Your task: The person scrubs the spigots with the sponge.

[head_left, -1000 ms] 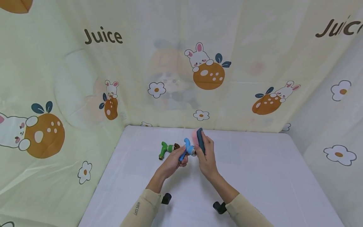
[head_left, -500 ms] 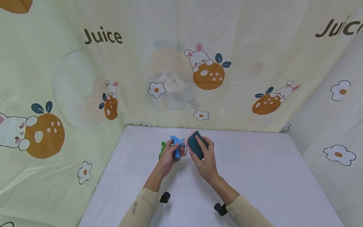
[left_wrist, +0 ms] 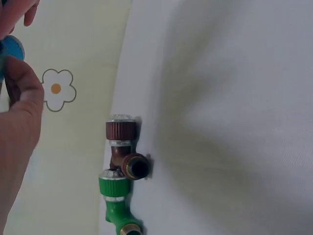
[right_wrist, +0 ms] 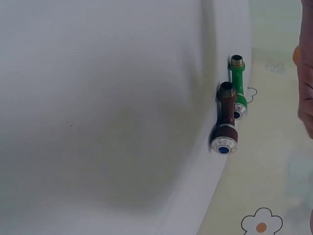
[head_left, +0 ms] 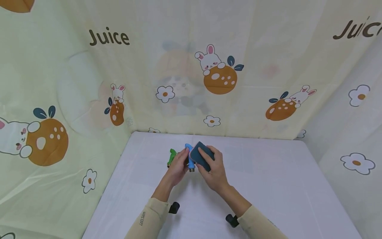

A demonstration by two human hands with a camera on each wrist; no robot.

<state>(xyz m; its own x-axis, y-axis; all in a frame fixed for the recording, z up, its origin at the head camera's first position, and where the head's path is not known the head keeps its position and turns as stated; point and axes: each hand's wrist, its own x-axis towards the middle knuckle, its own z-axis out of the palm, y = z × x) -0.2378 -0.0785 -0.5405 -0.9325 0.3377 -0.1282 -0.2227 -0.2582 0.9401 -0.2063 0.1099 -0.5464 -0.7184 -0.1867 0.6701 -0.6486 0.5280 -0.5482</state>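
Note:
My left hand [head_left: 178,167] grips a blue tap [head_left: 191,164] above the far part of the table; its metal-tipped end points toward me. My right hand [head_left: 216,172] holds a sponge [head_left: 203,156], dark teal on the face toward me with a pink edge. The sponge lies against the right side of the tap and covers part of it. In the left wrist view, only a bit of the blue tap [left_wrist: 13,48] shows above the left hand [left_wrist: 22,115]. The right hand [right_wrist: 307,73] just enters the right wrist view, where its fingers and the sponge are out of sight.
A green tap [left_wrist: 116,208] and a brown tap [left_wrist: 121,132] lie side by side near the table's far edge, left of my hands. The white table [head_left: 268,186] meets a patterned curtain [head_left: 253,109] at the back and sides.
The blue tap has moved left and turned upright in my left hand. My right hand has tilted the sponge and brought its pink side against the tap.

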